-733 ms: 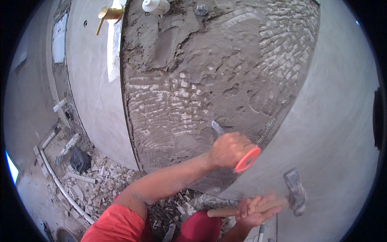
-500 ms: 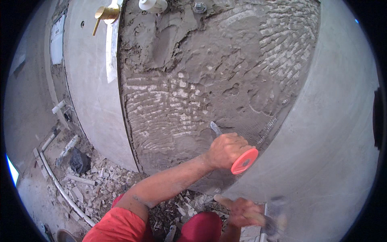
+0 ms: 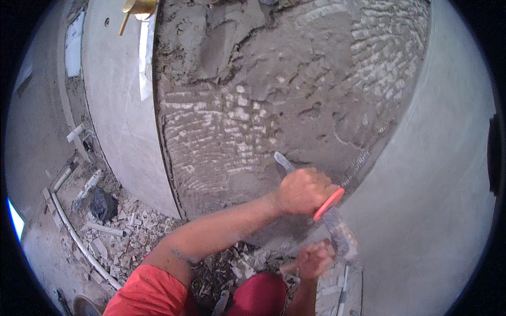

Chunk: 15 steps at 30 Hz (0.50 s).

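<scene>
My left hand (image 3: 305,190) is closed round a chisel (image 3: 283,162) with an orange-red disc guard (image 3: 329,204). The chisel's tip rests against the rough mortar patch (image 3: 311,126) on the wall, pointing up and left. Just below it, my right hand (image 3: 315,259) grips a hammer (image 3: 341,237) by its handle. The hammer's dusty head is right at the guard end of the chisel; whether the two touch cannot be seen clearly. Ridged, combed mortar (image 3: 211,142) with pale lines lies left of the chisel.
Smooth grey wall panels flank the patch on the left (image 3: 118,105) and right (image 3: 437,174). A brass tap handle (image 3: 138,7) sticks out at the upper left. Broken rubble (image 3: 139,231), a white pipe (image 3: 79,239) and a black bag (image 3: 103,204) lie on the floor. My knee (image 3: 258,295) is below.
My right hand has swung the hammer up from the lower right to the chisel's guard end. The guard now appears more edge-on. The view has tilted slightly downward.
</scene>
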Tool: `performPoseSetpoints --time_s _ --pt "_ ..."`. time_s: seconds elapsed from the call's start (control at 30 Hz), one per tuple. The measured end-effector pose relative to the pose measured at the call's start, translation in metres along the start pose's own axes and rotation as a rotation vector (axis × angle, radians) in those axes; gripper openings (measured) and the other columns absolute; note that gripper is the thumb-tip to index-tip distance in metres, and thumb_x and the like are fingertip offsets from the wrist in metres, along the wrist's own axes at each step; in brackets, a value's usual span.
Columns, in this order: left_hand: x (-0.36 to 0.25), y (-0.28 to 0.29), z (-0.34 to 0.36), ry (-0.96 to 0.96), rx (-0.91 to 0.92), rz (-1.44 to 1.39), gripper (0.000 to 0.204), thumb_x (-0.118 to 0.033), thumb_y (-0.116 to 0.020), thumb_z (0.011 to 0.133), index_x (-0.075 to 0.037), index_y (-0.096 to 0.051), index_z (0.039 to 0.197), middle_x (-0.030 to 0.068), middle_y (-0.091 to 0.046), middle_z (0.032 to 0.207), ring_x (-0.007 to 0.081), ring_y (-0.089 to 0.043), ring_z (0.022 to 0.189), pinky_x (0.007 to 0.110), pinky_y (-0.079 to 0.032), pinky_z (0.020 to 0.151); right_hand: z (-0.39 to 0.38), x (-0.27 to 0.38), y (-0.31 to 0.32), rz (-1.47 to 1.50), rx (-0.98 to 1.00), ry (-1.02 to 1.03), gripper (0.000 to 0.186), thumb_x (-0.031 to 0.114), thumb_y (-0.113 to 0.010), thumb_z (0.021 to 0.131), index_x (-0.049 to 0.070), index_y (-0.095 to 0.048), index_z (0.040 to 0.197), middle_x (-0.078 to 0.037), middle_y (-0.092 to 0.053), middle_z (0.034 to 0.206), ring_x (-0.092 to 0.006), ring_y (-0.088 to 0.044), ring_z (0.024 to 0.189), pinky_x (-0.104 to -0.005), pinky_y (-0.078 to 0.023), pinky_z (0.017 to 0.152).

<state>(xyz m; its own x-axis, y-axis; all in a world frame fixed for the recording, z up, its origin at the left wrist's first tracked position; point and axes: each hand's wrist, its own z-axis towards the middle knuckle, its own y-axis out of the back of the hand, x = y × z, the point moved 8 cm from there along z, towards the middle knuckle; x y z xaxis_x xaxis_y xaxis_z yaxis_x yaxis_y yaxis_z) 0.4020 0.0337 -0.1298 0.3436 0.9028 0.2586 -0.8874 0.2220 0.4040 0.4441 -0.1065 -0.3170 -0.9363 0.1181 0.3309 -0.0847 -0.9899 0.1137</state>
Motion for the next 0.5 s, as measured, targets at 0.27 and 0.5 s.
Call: performPoseSetpoints --time_s 0.27,0.5 --pt "0.002 0.004 0.001 0.037 -0.019 -0.017 0.012 -0.02 -0.064 0.073 -0.01 -0.058 0.077 0.0032 -0.057 0.064 0.0217 -0.064 0.062 0.036 -0.05 0.057 -0.002 -0.006 -0.039 0.973 0.233 -0.692 0.04 0.046 -0.048 0.101 0.011 -0.043 0.082 -0.004 -0.049 0.064 -0.0177 -0.043 0.05 -0.0306 -0.038 0.047" --pt "0.002 0.006 -0.003 0.011 -0.084 0.037 0.025 -0.02 -0.068 0.068 -0.007 -0.066 0.089 0.0039 -0.058 0.066 0.022 -0.061 0.06 0.035 -0.049 0.056 0.02 0.009 -0.002 1.283 -0.089 -0.434 0.045 0.054 -0.043 0.101 0.014 -0.037 0.083 -0.002 -0.04 0.055 -0.0128 -0.036 0.038 -0.0268 -0.035 0.034"
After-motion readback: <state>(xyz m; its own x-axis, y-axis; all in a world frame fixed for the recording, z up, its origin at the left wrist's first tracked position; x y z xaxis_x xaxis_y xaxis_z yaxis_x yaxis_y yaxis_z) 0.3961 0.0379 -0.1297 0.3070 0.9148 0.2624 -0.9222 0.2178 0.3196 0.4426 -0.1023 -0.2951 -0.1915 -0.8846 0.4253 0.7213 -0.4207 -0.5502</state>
